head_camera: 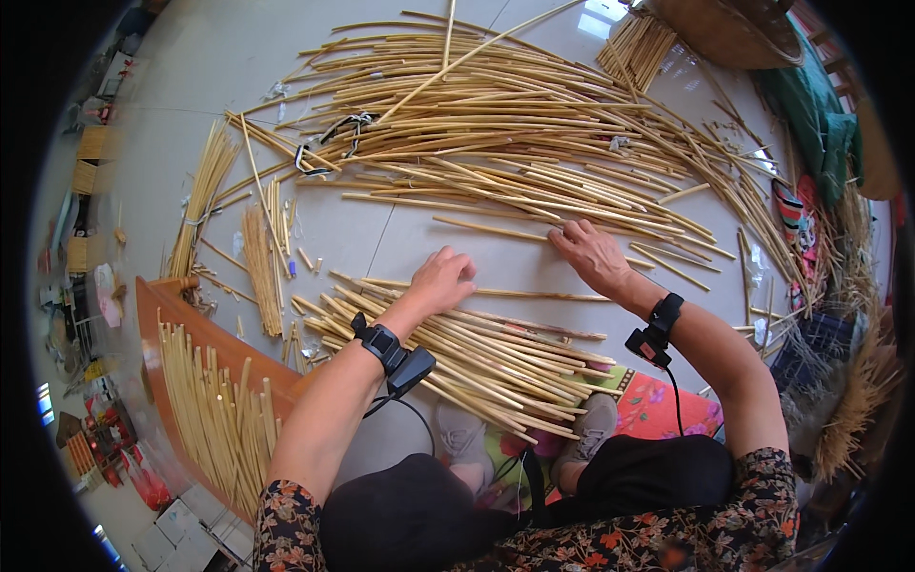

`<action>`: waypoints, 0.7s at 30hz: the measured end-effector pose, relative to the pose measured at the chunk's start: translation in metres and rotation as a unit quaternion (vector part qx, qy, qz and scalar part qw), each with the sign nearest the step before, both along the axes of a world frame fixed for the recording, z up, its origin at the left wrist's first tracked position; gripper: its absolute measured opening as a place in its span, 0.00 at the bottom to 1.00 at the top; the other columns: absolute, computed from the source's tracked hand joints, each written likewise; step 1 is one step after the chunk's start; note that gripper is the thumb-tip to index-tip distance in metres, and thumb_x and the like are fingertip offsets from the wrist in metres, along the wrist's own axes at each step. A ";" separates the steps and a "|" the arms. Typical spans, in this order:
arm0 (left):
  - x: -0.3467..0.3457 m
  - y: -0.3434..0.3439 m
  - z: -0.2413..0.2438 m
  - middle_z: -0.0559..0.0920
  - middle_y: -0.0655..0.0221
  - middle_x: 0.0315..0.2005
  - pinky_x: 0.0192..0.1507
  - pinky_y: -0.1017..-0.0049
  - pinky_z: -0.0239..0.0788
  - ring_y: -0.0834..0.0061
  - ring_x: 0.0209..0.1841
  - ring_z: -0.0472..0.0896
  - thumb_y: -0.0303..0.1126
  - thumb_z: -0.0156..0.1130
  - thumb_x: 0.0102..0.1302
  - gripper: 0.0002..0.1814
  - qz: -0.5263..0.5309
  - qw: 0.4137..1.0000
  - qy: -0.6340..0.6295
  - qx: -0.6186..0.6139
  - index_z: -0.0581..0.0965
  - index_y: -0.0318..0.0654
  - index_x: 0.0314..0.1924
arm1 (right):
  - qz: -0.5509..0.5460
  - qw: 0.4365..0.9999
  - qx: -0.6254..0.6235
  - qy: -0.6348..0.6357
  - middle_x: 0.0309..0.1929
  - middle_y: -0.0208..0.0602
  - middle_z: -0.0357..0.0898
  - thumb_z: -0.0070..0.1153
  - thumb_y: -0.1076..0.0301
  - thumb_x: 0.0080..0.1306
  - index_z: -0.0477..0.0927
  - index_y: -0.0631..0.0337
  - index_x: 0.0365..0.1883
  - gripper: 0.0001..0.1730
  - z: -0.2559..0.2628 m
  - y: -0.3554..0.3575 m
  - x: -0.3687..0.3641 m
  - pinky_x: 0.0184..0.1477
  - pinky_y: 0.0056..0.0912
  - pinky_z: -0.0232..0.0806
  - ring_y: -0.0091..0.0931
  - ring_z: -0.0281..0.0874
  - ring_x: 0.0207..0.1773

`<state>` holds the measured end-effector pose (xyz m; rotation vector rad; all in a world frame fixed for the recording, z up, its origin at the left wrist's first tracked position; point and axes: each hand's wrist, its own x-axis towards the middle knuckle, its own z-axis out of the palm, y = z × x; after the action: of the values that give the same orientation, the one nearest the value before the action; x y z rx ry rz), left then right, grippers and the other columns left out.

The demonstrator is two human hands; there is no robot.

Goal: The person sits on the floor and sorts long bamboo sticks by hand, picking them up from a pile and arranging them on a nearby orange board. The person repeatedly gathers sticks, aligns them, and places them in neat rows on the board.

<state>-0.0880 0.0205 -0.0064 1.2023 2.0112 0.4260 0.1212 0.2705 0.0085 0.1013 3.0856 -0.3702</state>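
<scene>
My right hand [593,257] reaches to the near edge of a wide heap of peeled, straw-coloured sticks [457,121]. Its fingertips touch a single stick [493,229] lying in front of the heap; whether they grip it is hidden under the hand. My left hand [439,282] hovers over the upper side of a smaller pile of sticks [465,357], fingers loosely curled and apart, with nothing seen in them. A lone stick [536,294] runs across the floor between the hands. The smaller pile lies just in front of my shoes [593,429].
On the left stand a tied stick bundle [200,200], a thin bristly bundle [261,272] and an orange-brown wooden piece [214,343] with more sticks beside it. Black-and-white cloth strips [350,136] lie on the heap. A woven basket [729,32] and green cloth [815,114] are at upper right.
</scene>
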 end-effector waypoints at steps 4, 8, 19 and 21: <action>0.000 0.001 0.000 0.80 0.60 0.41 0.52 0.62 0.73 0.59 0.49 0.79 0.38 0.69 0.59 0.13 0.000 1.000 -0.004 -0.003 0.82 0.43 0.43 | 0.004 1.000 0.009 0.021 0.41 0.37 0.73 0.54 0.72 0.63 0.75 0.58 0.51 0.17 -0.004 0.004 -0.002 0.42 0.37 0.75 0.35 0.75 0.47; 0.000 0.002 0.001 0.80 0.60 0.42 0.52 0.62 0.73 0.58 0.49 0.80 0.38 0.69 0.59 0.13 0.001 1.000 -0.008 0.001 0.82 0.43 0.43 | -0.033 0.999 0.005 0.024 0.41 0.37 0.74 0.54 0.72 0.63 0.75 0.57 0.49 0.15 -0.005 0.007 -0.013 0.42 0.38 0.76 0.36 0.76 0.48; -0.012 -0.003 -0.006 0.81 0.59 0.42 0.53 0.65 0.75 0.59 0.47 0.82 0.38 0.69 0.61 0.15 -0.021 1.000 -0.020 -0.006 0.84 0.42 0.47 | -0.142 0.989 -0.014 0.044 0.41 0.40 0.75 0.57 0.68 0.66 0.76 0.56 0.41 0.07 -0.006 0.020 -0.028 0.42 0.45 0.76 0.42 0.79 0.45; -0.020 -0.003 -0.009 0.82 0.59 0.44 0.53 0.67 0.76 0.61 0.47 0.83 0.37 0.67 0.64 0.16 -0.028 0.997 -0.073 -0.008 0.83 0.40 0.50 | -0.075 0.993 -0.091 0.019 0.43 0.39 0.76 0.59 0.67 0.66 0.76 0.56 0.41 0.07 0.002 0.008 -0.017 0.43 0.45 0.75 0.42 0.79 0.46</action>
<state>-0.1077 0.0171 -0.0149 1.1813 1.8491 0.4564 0.1045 0.2789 0.0103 0.3259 3.0703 -0.6647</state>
